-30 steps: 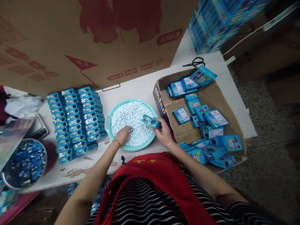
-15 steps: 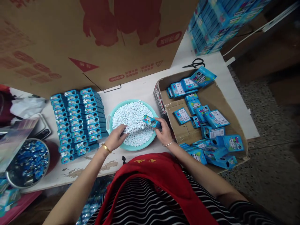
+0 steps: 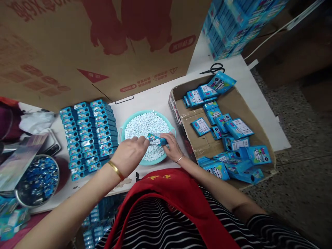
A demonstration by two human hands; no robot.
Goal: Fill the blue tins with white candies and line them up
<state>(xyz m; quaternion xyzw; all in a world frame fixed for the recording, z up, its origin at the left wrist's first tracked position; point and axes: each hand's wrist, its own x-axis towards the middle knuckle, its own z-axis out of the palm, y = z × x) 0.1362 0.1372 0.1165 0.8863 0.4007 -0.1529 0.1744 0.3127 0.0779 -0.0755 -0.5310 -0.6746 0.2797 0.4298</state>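
Right hand grips a blue dispenser over the basin; left hand, fingers pinched closed at its opening. White pellets may spill onto the desk if the dispenser tilts.

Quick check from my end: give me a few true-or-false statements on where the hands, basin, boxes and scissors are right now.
1. The right hand holds a small blue box over the basin. True.
2. The basin holds white pellets. True.
3. The scissors lie in the carton. False: they lie on the table behind it.
4. The left hand rests on the rows of boxes. False: it is at the basin, by the small box.
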